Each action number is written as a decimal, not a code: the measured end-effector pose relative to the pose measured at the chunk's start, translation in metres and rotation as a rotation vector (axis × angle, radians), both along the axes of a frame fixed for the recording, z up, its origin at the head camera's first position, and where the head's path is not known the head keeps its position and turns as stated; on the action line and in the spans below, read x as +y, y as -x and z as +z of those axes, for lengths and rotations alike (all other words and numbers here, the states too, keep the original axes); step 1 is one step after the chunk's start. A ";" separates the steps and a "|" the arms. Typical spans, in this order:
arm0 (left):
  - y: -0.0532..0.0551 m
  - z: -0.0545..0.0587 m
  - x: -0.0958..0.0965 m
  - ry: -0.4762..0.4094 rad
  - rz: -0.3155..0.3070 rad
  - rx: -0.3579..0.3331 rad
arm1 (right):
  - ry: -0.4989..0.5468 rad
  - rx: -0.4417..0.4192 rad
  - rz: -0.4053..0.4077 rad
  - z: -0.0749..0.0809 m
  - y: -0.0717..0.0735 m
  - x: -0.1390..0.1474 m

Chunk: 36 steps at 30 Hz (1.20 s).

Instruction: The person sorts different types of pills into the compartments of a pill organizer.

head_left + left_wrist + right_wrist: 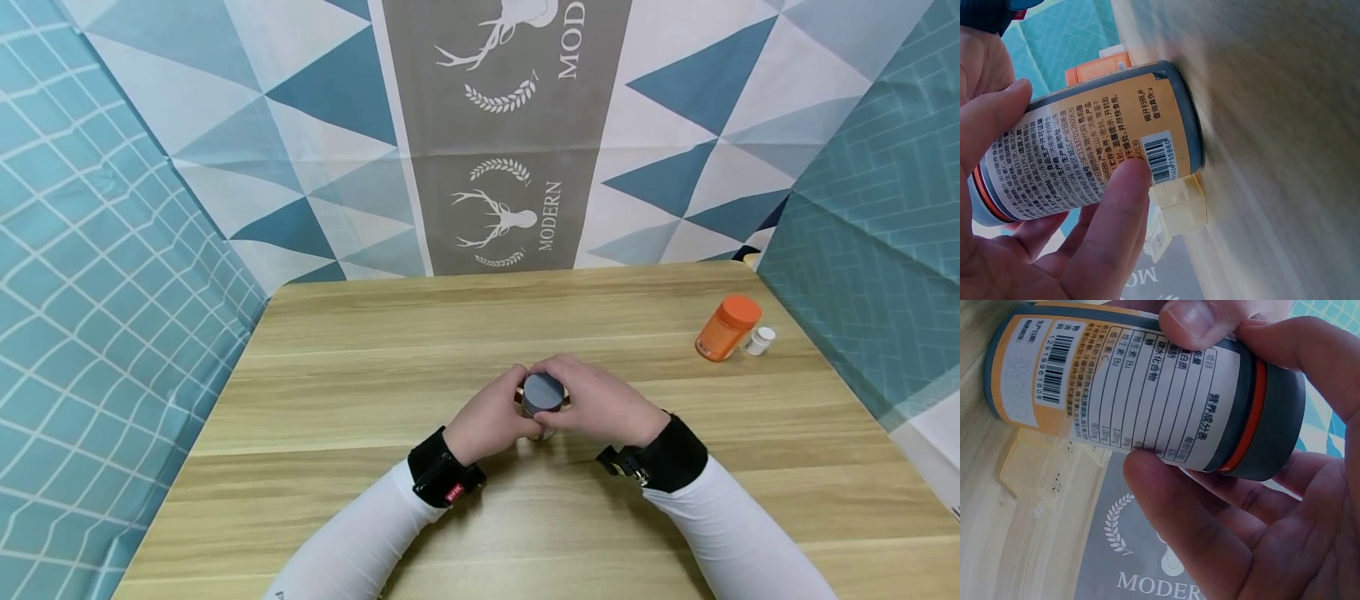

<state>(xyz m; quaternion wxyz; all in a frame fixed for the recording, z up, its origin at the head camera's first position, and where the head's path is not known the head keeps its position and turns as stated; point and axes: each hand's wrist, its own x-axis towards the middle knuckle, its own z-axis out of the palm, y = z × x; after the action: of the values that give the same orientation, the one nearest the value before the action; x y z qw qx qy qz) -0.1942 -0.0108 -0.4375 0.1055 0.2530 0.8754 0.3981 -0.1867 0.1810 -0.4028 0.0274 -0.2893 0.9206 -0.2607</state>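
Note:
Between both hands stands an upright vitamin bottle [543, 392] with a dark grey lid, seen from above in the head view. Its orange and white label [1085, 137] carries printed text and a barcode. My left hand [493, 417] grips the bottle from the left, thumb on one side and fingers on the other. From the right, my right hand [606, 404] holds it too, with the thumb on the label and fingertips at the opposite side. The bottle's base is right at the wooden tabletop. Around the lid runs a red-orange ring [1249, 419].
Behind the bottle is a translucent yellowish pill box [1035, 465] with its lid raised, mostly hidden by the hands in the head view. At the far right of the wooden table [420, 333] stand an orange bottle [727, 327] and a small white bottle [761, 341].

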 end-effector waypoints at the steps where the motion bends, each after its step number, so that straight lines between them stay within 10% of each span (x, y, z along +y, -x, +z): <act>1: 0.000 0.000 0.000 0.001 -0.001 -0.001 | 0.001 0.000 0.002 0.000 0.000 0.000; 11: 0.003 0.009 -0.004 0.071 0.022 -0.005 | 0.002 -0.035 -0.075 0.023 -0.002 0.025; 21: 0.014 0.017 -0.019 0.154 0.130 0.091 | 0.051 -0.072 -0.374 0.054 0.007 0.095; 36: 0.019 0.010 -0.022 0.180 0.183 0.105 | 0.135 0.023 -0.738 0.014 0.047 0.139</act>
<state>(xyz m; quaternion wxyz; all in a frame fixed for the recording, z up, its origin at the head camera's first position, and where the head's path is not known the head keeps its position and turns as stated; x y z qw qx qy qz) -0.2135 -0.0325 -0.4276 0.0449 0.1821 0.9314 0.3120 -0.2334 0.3201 -0.3888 -0.0979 0.0578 0.9439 -0.3101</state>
